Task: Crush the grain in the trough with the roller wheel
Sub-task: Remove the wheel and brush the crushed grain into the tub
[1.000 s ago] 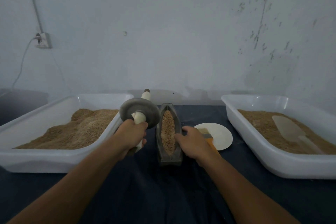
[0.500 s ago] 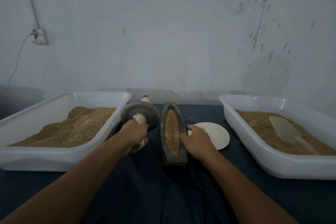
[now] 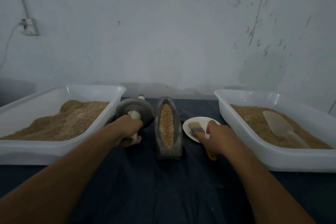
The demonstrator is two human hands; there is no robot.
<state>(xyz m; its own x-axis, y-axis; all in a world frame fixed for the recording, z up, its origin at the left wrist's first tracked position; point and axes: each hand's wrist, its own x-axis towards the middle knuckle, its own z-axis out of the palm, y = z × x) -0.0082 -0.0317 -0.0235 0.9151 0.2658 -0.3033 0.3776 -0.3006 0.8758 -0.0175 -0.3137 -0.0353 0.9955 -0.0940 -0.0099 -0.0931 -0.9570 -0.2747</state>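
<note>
On the dark tabletop (image 3: 163, 187), the left hand (image 3: 130, 129) has a tight grip round the roller wheel (image 3: 134, 110) handle, just left of the grain-filled trough (image 3: 168, 129), while the right hand (image 3: 217, 137) rests loosely over a brush (image 3: 197, 130).

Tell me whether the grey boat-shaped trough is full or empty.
Filled, not heaped: tan grain runs nearly the whole length of the grey boat-shaped trough, below its rim. The grey roller wheel is outside it, in the left hand.

Head camera looks forward and down, close over the table (image 3: 163, 187).
</note>
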